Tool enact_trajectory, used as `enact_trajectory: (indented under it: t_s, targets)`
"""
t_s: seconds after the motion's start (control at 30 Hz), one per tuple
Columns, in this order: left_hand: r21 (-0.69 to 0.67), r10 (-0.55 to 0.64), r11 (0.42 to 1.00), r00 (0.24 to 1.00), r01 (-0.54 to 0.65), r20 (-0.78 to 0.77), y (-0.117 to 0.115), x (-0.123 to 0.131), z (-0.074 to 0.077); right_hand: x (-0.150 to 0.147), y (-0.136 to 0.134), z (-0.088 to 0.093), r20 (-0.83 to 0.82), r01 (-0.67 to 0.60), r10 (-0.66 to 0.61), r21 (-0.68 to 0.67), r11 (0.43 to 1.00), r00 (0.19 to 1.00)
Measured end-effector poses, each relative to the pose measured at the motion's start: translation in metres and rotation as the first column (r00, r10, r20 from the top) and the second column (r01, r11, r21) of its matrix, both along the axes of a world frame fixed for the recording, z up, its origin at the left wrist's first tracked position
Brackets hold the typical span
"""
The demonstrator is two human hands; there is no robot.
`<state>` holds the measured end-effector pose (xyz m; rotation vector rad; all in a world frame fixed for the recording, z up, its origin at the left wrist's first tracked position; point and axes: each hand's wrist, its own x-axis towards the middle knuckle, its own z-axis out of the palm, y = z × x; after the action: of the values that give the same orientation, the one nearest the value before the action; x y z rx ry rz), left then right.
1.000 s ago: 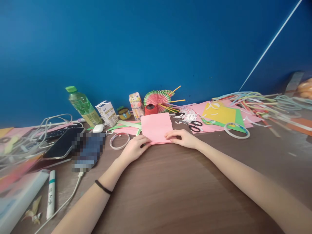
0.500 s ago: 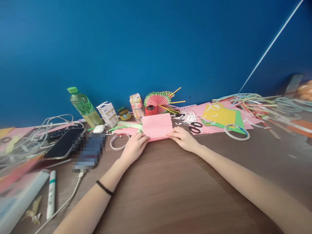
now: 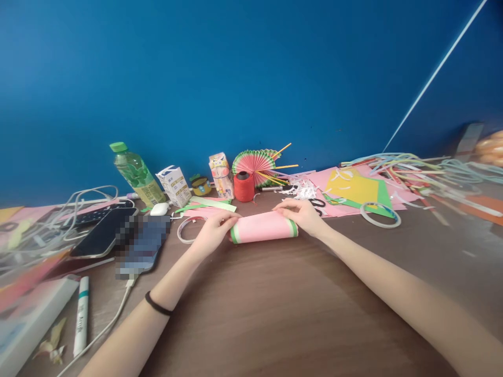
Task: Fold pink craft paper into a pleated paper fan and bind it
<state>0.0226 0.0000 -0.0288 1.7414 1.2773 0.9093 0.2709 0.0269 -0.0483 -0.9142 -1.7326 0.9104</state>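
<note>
Between my hands, low over the brown table [image 3: 251, 303], is a pink sheet of paper [image 3: 264, 227] with green and white bands at both ends; its surface curves over toward me. My left hand [image 3: 214, 230] grips its left end, thumb on top. At the upper right corner my right hand [image 3: 302, 215] holds it with thumb and bent fingers. The far side of the paper and some fingertips are hidden. Just behind it stands a red spool of thread [image 3: 244, 187], with a pleated watermelon-coloured paper fan [image 3: 255, 163] further back.
Tape rolls lie on the left [image 3: 184, 230] and right [image 3: 380, 215]. Scissors [image 3: 316, 204] sit partly behind my right hand, near white paper scraps [image 3: 302, 187]. Phones [image 3: 106, 230], a green bottle [image 3: 137, 175], a carton [image 3: 173, 186] and a marker [image 3: 81, 317] are on the left. Coloured paper [image 3: 357, 188] lies right.
The pink paper has turned from its plain pink face to a curved face with green-and-white ends, and has come nearer to me. My right hand has shifted slightly up and right.
</note>
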Motion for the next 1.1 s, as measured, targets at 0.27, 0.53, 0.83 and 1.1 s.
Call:
enact_trajectory:
  t_s: [0.27,0.53,0.83,1.1]
  targets:
    - [-0.407,0.039,0.899,0.898,0.160,0.439,0.003,-0.010,0.005,-0.002,0.000,0.006,-0.321,-0.186,0.041,-0.437,0.880,0.946]
    - [-0.586,0.303,0.803,0.770,0.111,0.561,0.001,-0.005,0.014,-0.004,0.002,0.008,-0.429,-0.304,0.009,-0.623,0.721,0.903]
    - [-0.303,0.021,0.952,0.974,0.050,0.225,0.007,-0.010,-0.001,-0.001,0.007,-0.003,-0.135,-0.085,0.035,-0.387,0.918,0.990]
    - [0.276,0.035,0.959,0.934,0.070,-0.357,0.011,-0.010,-0.022,-0.006,0.009,-0.020,0.340,0.011,-0.030,0.057,0.998,0.940]
